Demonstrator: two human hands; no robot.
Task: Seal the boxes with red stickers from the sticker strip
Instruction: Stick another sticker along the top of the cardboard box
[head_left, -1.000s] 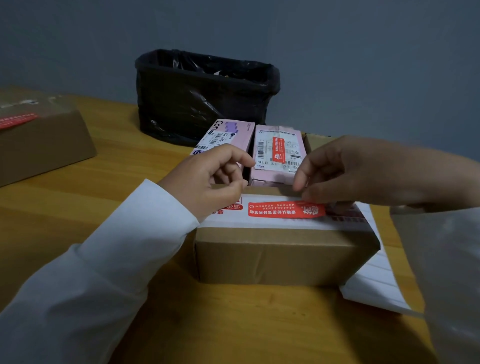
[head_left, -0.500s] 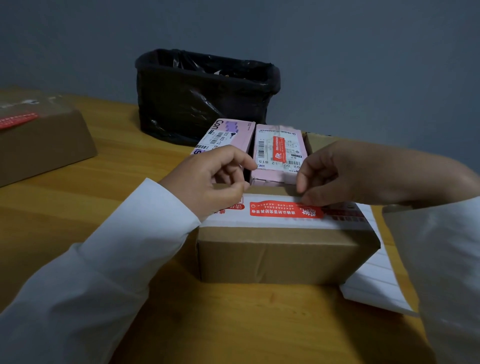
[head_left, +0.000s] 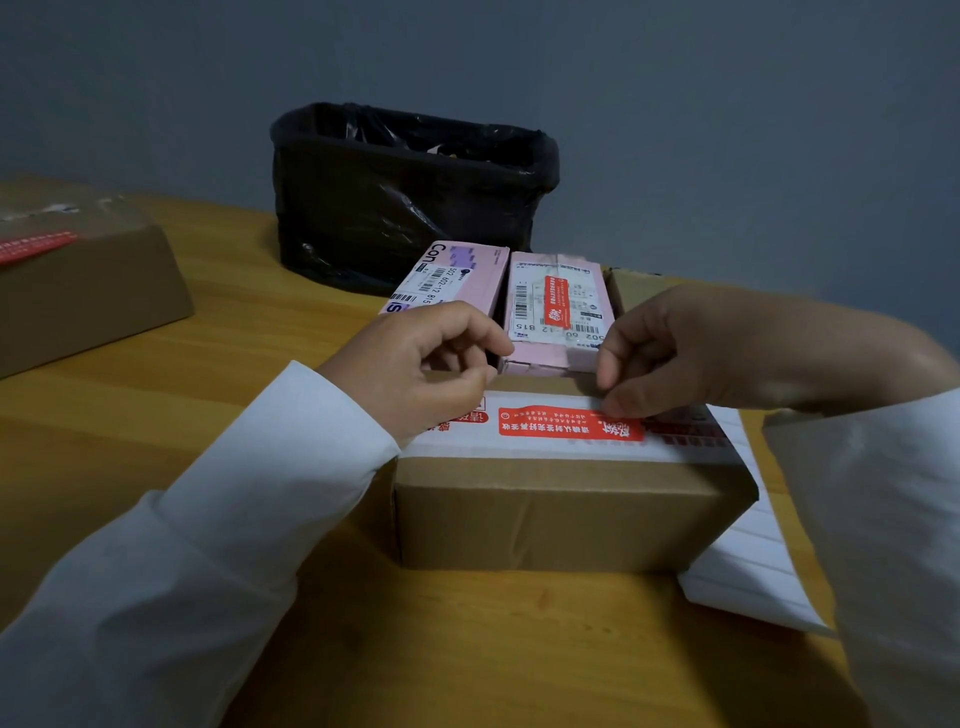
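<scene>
A brown cardboard box (head_left: 561, 514) sits in the middle of the wooden table. The white sticker strip (head_left: 545, 448) lies across its top, carrying a red sticker (head_left: 561, 423). My left hand (head_left: 415, 369) rests on the strip's left end with curled fingers pinching its far edge. With fingers curled, my right hand (head_left: 670, 348) pinches the upper right edge of the red sticker with its thumb tip. Behind the box lie two pink boxes, the left one (head_left: 457, 275) plain and the right one (head_left: 558, 301) with a red sticker on top.
A black bin (head_left: 405, 197) lined with a bag stands at the back. Another cardboard box (head_left: 88, 291) with a red sticker sits at the far left. White backing sheets (head_left: 753, 571) stick out under the middle box on the right. My sleeves cover the near table.
My right hand has slid slightly left along the strip, its fingers curling in tighter over the sticker's edge. My left hand has barely moved.
</scene>
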